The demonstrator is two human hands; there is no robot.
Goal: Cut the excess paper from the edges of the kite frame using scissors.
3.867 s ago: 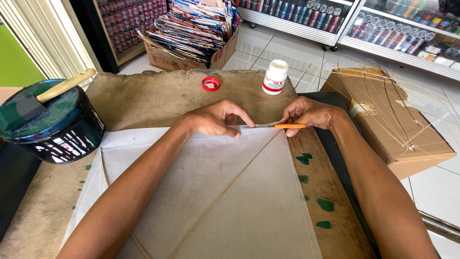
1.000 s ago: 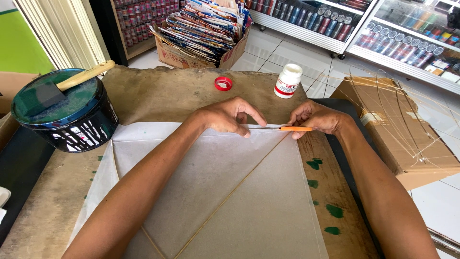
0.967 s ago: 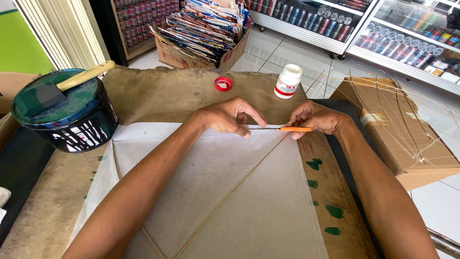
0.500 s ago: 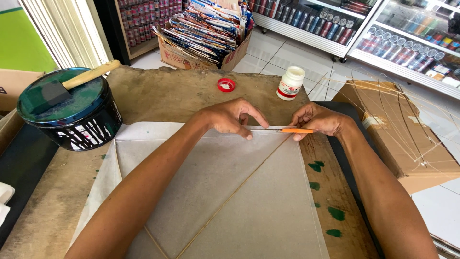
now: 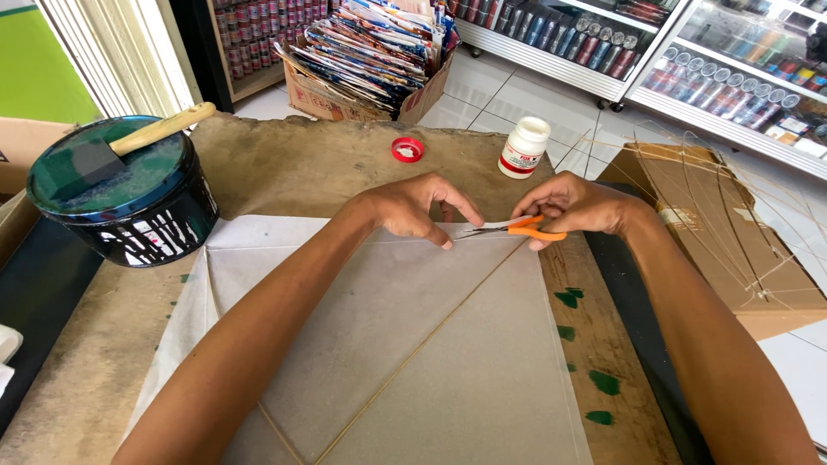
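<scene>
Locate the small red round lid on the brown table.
In the head view, the small red round lid lies at the table's far edge, left of the white glue bottle, beyond the left hand.

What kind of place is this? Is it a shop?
Probably a small shop with a craft table. Glass display shelves hold rows of small items, and a cardboard box is stuffed with colourful printed sheets. On the worn table, hands cut pale paper with orange scissors.

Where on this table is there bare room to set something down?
Bare brown tabletop lies between the black bucket and red cap. A narrow strip runs left of the paper sheet. Crowded where both hands work the scissors.
</scene>
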